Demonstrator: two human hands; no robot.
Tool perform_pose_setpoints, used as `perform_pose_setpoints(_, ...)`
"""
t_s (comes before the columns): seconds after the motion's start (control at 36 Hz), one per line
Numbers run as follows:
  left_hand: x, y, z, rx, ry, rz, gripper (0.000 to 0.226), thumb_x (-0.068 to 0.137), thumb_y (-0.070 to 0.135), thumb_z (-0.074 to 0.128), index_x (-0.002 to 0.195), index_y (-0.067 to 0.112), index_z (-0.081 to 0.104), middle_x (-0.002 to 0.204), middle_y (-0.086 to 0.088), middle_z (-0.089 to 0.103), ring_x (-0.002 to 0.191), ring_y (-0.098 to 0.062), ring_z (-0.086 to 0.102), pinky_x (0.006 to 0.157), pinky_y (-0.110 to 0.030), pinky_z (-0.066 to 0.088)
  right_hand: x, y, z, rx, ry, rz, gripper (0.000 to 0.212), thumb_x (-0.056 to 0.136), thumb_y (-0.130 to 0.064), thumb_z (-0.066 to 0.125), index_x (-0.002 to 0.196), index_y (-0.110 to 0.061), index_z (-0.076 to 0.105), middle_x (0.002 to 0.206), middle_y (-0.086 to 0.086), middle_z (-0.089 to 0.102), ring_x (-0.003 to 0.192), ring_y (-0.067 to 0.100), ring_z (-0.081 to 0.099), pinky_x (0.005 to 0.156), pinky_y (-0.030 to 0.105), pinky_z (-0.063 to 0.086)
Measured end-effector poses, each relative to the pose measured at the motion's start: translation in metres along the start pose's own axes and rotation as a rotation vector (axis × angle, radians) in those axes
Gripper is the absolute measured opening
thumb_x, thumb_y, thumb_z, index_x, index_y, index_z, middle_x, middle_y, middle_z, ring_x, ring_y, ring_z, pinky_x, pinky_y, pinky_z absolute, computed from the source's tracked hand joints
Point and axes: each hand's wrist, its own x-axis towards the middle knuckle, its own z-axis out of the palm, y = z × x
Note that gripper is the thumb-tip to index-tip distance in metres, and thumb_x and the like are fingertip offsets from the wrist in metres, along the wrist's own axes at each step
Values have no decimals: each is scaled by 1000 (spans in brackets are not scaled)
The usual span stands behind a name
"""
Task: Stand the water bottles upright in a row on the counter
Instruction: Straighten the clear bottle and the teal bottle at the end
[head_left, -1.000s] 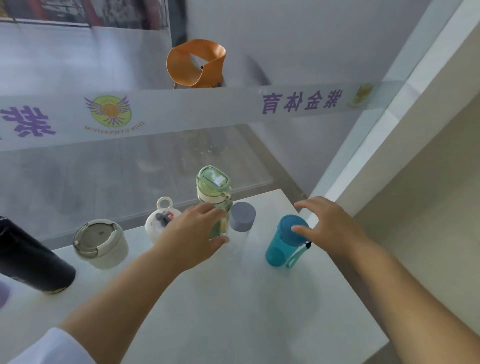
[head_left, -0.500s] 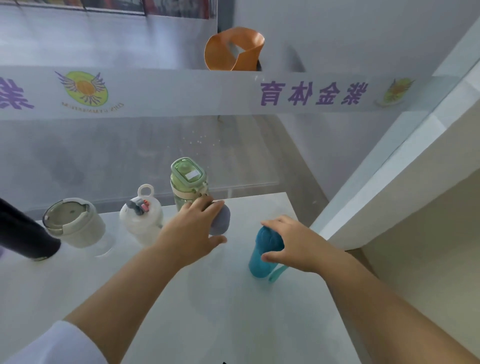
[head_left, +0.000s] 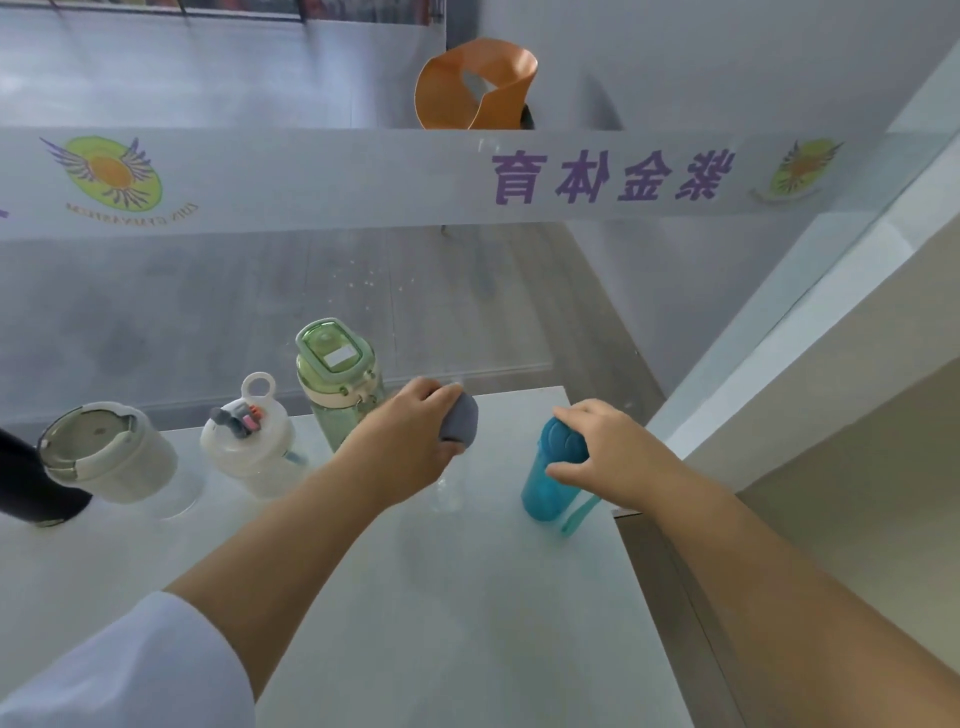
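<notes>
Several bottles stand upright along the back of the pale counter. From the left: a black bottle, a white tumbler, a small white bottle with a loop handle and a green bottle. My left hand grips a clear bottle with a grey cap, just right of the green one. My right hand holds the top of a teal bottle, which stands near the counter's right edge with its strap hanging down.
A glass pane with a frosted band of purple lettering rises right behind the bottles. An orange chair shows beyond it. The counter ends just right of the teal bottle, with a beige wall beside it.
My left hand left the green bottle and took the grey-capped bottle beside it. My right hand closed over the teal bottle's top. The view shifted, so the bottles sit further left in the frame.
</notes>
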Motion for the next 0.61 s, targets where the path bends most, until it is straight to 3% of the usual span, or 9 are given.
perform_pose_setpoints(0.17,26,1,3,-48,-1,-14,56,84,19,63,135,11,40,131,-11,47,117,-33,47,99,-36,40,18,13,-9,15,35,15,65,83,-35,62,141,-17,37,139,1,41,121,18,45,98,30,43)
perform_pose_setpoints(0.61,36,-1,0,-69,13,-8,62,83,19,65,138,14,38,138,-6,42,121,-28,47,99,-31,39,47,18,-13,28,1,50,69,86,-37,60,145,-19,27,146,0,33,128,19,38,105,39,42)
